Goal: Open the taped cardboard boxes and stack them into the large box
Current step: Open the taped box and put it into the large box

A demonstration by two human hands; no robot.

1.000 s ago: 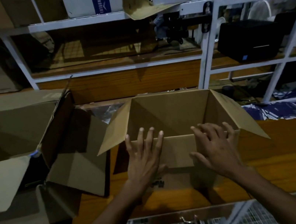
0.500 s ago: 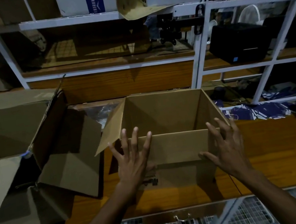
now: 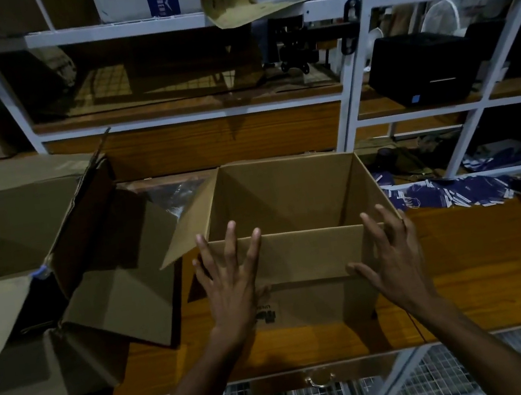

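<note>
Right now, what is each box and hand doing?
Small box: open, upright on the wooden table, inside looks empty.
Its left flap: sticking outward.
Large box: open at left, flaps spread.
Left hand: fingers spread, flat on near flap.
Right hand: fingers spread, at right corner.

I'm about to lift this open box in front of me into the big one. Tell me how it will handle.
The open box looks empty inside, so probably light. Its walls are thin cardboard and the left flap hangs loose, so it may flex or skew if squeezed. It could slide easily on the smooth wooden table.
</note>
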